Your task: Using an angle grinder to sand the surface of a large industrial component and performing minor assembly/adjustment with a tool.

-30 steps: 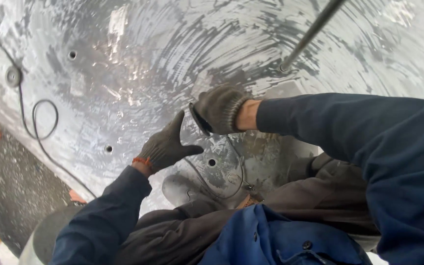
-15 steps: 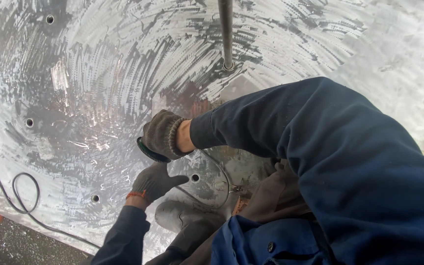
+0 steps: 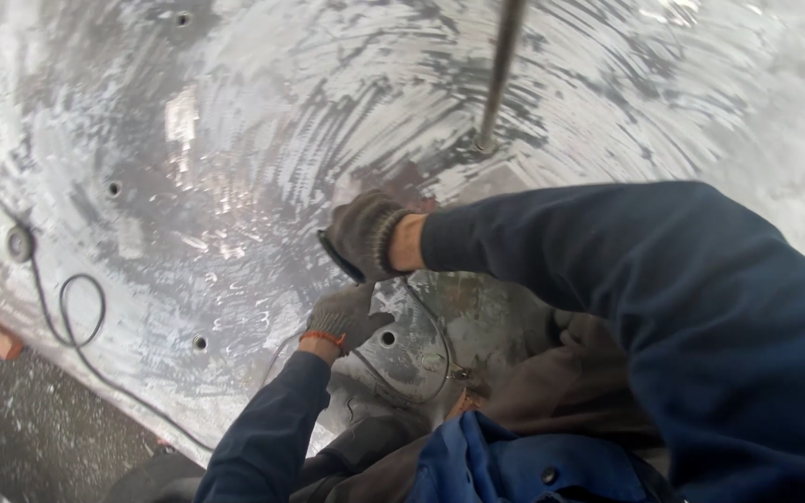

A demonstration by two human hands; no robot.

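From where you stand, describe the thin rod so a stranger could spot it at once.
Start at the big, swirl-scratched metal plate. Above the gloved right hand, the thin dark rod rises from a spot on the plate to the top edge of the picture. It alone stands straight; the black cable lies looped at the left.

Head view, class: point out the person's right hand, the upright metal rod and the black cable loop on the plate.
right hand (image 3: 365,235), head view, back of the grey glove.
metal rod (image 3: 498,79), head view, middle of the shaft.
black cable loop (image 3: 79,312), head view, on the loop's curve.
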